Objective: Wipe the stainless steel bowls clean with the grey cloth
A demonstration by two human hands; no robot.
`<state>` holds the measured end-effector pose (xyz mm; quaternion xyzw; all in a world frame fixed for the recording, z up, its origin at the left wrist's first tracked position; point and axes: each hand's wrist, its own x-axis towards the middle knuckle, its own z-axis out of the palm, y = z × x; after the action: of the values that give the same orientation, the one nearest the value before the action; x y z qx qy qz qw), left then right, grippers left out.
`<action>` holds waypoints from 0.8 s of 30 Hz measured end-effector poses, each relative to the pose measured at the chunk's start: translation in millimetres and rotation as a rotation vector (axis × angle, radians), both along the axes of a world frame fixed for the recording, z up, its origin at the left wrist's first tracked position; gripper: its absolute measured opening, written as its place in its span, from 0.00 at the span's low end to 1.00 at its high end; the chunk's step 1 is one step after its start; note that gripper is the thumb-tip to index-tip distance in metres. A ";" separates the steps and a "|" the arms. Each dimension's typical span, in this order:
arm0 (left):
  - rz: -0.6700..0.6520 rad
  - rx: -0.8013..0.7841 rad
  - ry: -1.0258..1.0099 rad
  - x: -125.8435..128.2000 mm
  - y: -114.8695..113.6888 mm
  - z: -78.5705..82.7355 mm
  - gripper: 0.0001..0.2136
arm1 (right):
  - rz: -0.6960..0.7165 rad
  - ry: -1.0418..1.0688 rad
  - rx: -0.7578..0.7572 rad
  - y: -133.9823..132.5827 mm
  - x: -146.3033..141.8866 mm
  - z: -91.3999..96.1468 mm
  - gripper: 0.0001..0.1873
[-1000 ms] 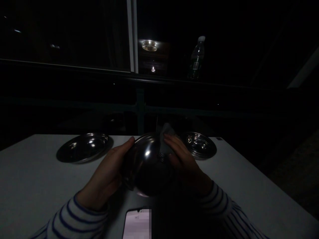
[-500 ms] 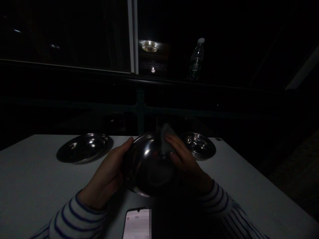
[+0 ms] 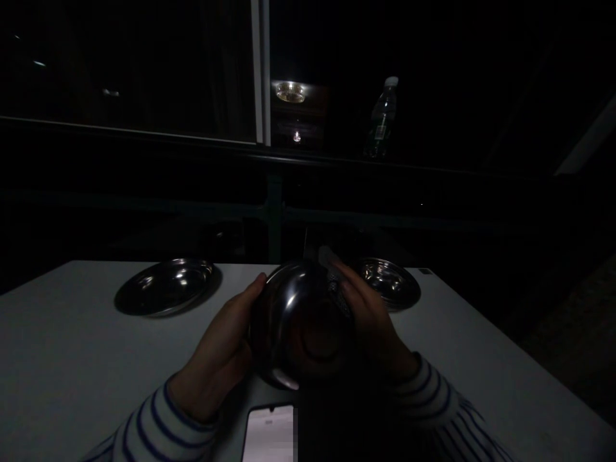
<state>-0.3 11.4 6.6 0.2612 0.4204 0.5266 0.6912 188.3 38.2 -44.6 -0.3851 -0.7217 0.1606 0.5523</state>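
The scene is very dark. My left hand [image 3: 226, 346] grips the left rim of a shiny steel plate [image 3: 301, 324], which is held tilted above the white table [image 3: 62, 359] with its face toward me. My right hand [image 3: 370, 317] is closed on a small grey cloth [image 3: 332, 273] and presses it against the plate's upper right edge. Both wrists wear white sleeves with blue stripes.
A steel plate [image 3: 168, 287] lies on the table at the left, and a stack of steel plates [image 3: 389, 282] at the right. A lit phone [image 3: 269, 436] lies near the front edge. A water bottle [image 3: 382, 119] stands on a dark ledge behind.
The plate has turned a little in my hands. My right hand with the cloth has slid to the right along the rim. The view has shifted slightly.
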 end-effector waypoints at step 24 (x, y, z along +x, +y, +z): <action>0.189 0.076 -0.132 -17.0 5.2 13.8 0.05 | -0.080 -0.182 0.255 -3.2 -5.8 -7.2 0.26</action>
<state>-17.3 16.6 20.4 0.2112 0.3765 0.6209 0.6543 182.5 35.0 -51.8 -0.3533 -0.7675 0.0101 0.5349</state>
